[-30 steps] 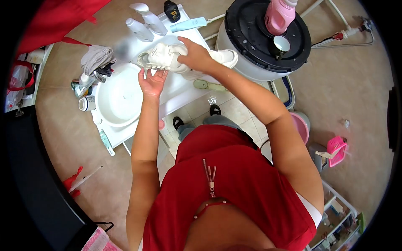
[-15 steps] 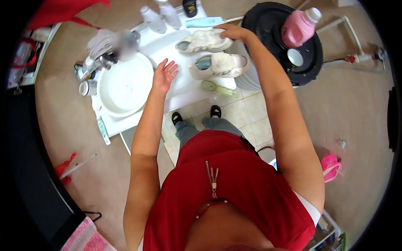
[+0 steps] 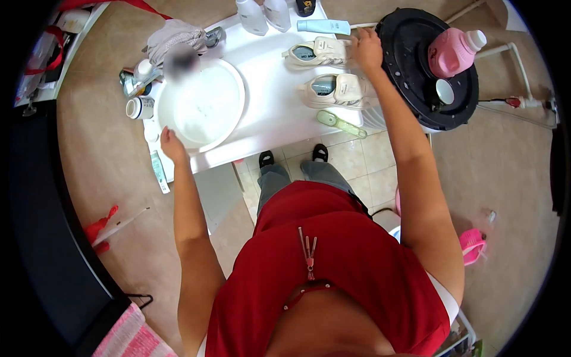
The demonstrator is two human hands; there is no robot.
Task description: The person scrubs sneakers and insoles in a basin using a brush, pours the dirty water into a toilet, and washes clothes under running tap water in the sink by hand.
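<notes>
My left hand (image 3: 172, 146) is at the near-left rim of a round white basin (image 3: 239, 113), its fingers curled against the edge. Shallow clear liquid seems to lie in the basin. At the toe end of a cream sneaker (image 3: 321, 52), my right hand (image 3: 367, 50) has its fingers apart; whether it still touches the toe is hard to see. A second matching sneaker (image 3: 339, 90) sits upright just nearer to me, parallel to the first. Beside it, at the counter's edge, lies a green brush (image 3: 341, 124).
White bottles (image 3: 253, 16) and a light-blue tube (image 3: 323, 27) line the back of the white counter (image 3: 267, 113). A black lid (image 3: 410, 71) at right bears a pink detergent bottle (image 3: 453, 53) and a cup (image 3: 444, 91). Bunched grey cloth (image 3: 175, 40) hangs behind the basin.
My left hand has moved left and toward me, from above the counter to the basin's rim. The farther sneaker, tilted before under my right hand, now stands upright.
</notes>
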